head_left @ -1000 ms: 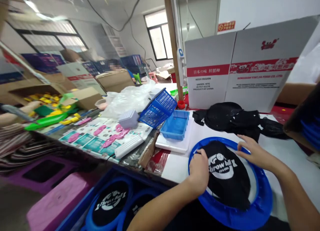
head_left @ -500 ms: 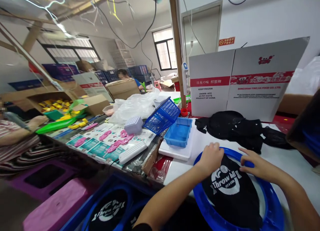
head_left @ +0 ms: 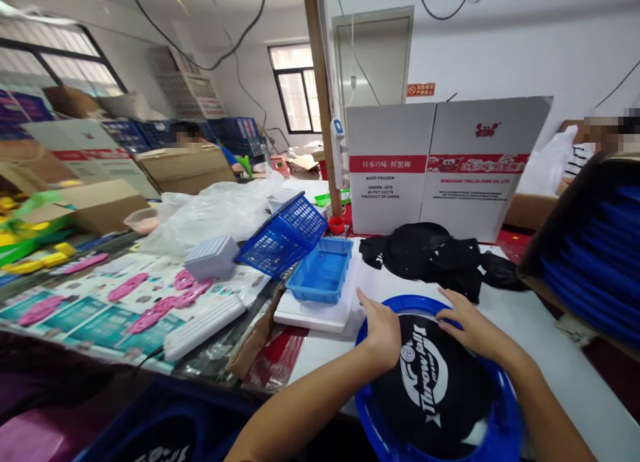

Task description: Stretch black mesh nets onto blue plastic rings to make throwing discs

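A blue plastic ring [head_left: 505, 419] lies on the white table surface in front of me, with a round black cloth [head_left: 463, 395] printed "Throw ball" inside it. A pale gap shows between cloth and ring at the lower right. My left hand [head_left: 384, 332] rests at the ring's upper left, against the cloth edge, one finger stretched out and the others partly hidden. Over the ring's upper right, my right hand [head_left: 465, 323] has its fingers apart, touching the rim. Beyond the ring lies a pile of black cloth pieces [head_left: 425, 252].
A light blue tray [head_left: 320, 272] sits on a white slab, beside a tilted blue basket [head_left: 283, 235]. Printed cartons [head_left: 390, 169] stand behind. Blue rings [head_left: 595, 262] fill a box at right. Pink pieces [head_left: 165, 309] lie on the left table. Other people sit farther off.
The view has swung right, bringing the box of blue rings into sight. The printed cloth has turned within the ring, its lettering now steeply slanted. My left hand has loosened from its closed grip.
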`<state>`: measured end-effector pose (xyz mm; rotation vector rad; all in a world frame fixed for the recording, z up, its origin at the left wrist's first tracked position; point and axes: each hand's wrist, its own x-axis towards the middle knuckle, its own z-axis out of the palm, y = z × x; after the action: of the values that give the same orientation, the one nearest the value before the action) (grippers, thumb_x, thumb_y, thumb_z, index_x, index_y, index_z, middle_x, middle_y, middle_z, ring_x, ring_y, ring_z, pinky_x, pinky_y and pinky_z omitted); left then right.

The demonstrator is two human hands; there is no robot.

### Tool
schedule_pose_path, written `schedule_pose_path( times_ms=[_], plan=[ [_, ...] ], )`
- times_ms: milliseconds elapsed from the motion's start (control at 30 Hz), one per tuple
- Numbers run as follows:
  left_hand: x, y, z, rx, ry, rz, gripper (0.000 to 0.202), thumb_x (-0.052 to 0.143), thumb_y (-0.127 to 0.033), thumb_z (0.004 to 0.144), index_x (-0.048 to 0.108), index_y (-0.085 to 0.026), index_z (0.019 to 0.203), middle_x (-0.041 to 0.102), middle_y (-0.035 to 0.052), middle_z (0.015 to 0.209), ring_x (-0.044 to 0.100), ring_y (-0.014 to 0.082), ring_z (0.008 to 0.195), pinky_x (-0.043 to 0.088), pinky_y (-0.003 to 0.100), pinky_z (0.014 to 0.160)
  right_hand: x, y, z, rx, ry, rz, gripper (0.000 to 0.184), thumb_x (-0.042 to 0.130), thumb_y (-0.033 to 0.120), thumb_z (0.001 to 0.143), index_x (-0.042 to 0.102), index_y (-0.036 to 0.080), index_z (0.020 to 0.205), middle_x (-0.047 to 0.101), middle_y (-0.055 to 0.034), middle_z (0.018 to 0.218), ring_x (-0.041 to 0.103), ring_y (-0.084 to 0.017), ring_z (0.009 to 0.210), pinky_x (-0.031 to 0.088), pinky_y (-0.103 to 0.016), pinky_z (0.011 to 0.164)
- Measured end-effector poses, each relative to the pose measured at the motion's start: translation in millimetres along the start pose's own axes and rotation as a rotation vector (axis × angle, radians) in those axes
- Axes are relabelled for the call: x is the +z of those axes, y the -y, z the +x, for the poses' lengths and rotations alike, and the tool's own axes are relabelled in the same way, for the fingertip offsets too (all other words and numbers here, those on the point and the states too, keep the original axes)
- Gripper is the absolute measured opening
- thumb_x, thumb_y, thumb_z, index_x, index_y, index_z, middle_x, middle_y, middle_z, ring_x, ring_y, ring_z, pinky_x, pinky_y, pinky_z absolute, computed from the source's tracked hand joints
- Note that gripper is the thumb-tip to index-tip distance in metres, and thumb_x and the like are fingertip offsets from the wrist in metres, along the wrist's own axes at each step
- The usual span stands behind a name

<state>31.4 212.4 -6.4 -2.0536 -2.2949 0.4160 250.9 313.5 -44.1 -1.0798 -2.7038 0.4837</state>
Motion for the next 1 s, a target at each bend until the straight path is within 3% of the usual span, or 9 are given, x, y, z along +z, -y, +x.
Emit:
schedule_pose_path(
  times_ms=[67,133,200,333,500,633,767,867,1000],
  plan=[
    [-2.7,1.2,-2.2,0.080,-0.038,0.083,0.043,0.062,-0.030,0.102,0.075,-0.004,0.134,0.064,0.0343,0.146,0.059,0.0516,0.139,0.024,0.077,0.124,0.7,6.6,-0.9,0.015,0.030,0.026,0.021,0.068,0.034,0.097,0.084,0.024,0.108,0.044,-0.0156,0.172,0.034,-0.044,0.162,0.034,-0.068,0.129],
    [-3.3,7.6,-0.2,0.269,-0.121,0.034,0.042,0.065,-0.030,0.102,0.075,-0.007,0.136,0.054,0.0313,0.159,0.054,0.0479,0.145,0.023,0.074,0.127,1.5,12.1,-1.8,-0.009,0.026,0.048,0.014,0.072,0.024,0.093,0.083,0.024,0.102,0.045,-0.0144,0.171,0.036,-0.043,0.161,0.037,-0.066,0.128],
    [-4.3,17.0,3.9,0.398,-0.153,-0.049,0.039,0.069,-0.031,0.100,0.076,-0.012,0.133,0.056,0.0277,0.158,0.056,0.0444,0.143,0.025,0.073,0.128,2.5,16.3,-1.7,-0.062,-0.022,0.057,0.015,0.071,0.014,0.092,0.082,0.023,0.095,0.049,-0.0139,0.167,0.042,-0.040,0.158,0.040,-0.063,0.127],
    [-11.1,33.6,5.5,0.340,-0.017,-0.095,0.029,0.066,-0.024,0.101,0.079,-0.010,0.122,0.079,0.0247,0.117,0.071,0.0409,0.121,0.031,0.073,0.123,4.5,22.2,1.4,-0.150,-0.157,0.039,0.015,0.067,0.011,0.096,0.079,0.021,0.096,0.061,-0.0181,0.154,0.053,-0.037,0.149,0.048,-0.059,0.121],
    [-17.1,47.4,-3.7,0.173,0.050,-0.136,0.034,0.051,-0.029,0.107,0.080,-0.011,0.110,0.080,0.0246,0.108,0.078,0.0403,0.103,0.055,0.058,0.097,7.7,28.4,6.2,-0.256,-0.298,0.057,0.016,0.060,0.017,0.104,0.075,0.022,0.100,0.076,-0.0125,0.122,0.070,-0.028,0.120,0.058,-0.047,0.106],
    [-11.3,51.5,5.0,0.395,-0.094,-0.252,0.033,0.048,-0.029,0.109,0.076,-0.013,0.117,0.078,0.0189,0.113,0.075,0.0366,0.110,0.052,0.055,0.105,12.8,31.8,7.9,-0.226,-0.304,0.094,0.019,0.058,0.013,0.103,0.075,0.021,0.101,0.079,-0.0071,0.096,0.074,-0.023,0.092,0.059,-0.038,0.089],
    [5.1,41.9,25.4,0.651,-0.164,-0.625,0.026,0.058,-0.030,0.106,0.072,-0.019,0.124,0.073,0.0125,0.125,0.069,0.0276,0.117,0.053,0.042,0.106,14.2,34.9,7.6,-0.181,-0.331,0.224,0.018,0.064,0.011,0.098,0.077,0.020,0.106,0.083,-0.0089,0.103,0.077,-0.023,0.096,0.059,-0.036,0.091],
    [17.2,34.1,39.0,0.649,-0.157,-0.808,0.023,0.069,-0.032,0.098,0.076,-0.019,0.116,0.074,0.0102,0.118,0.067,0.0282,0.116,0.052,0.042,0.107,10.9,34.3,7.9,-0.126,-0.369,0.300,0.014,0.069,0.014,0.094,0.078,0.020,0.104,0.083,-0.0086,0.102,0.078,-0.024,0.096,0.060,-0.039,0.092],
    [21.3,33.8,50.1,0.519,-0.048,-1.055,0.016,0.070,-0.033,0.093,0.076,-0.018,0.094,0.075,0.0061,0.100,0.070,0.0240,0.098,0.056,0.038,0.095,2.1,31.6,6.6,-0.045,-0.370,0.408,0.009,0.073,0.017,0.090,0.077,0.019,0.097,0.082,-0.0065,0.096,0.077,-0.023,0.091,0.060,-0.037,0.088]
  ],
)
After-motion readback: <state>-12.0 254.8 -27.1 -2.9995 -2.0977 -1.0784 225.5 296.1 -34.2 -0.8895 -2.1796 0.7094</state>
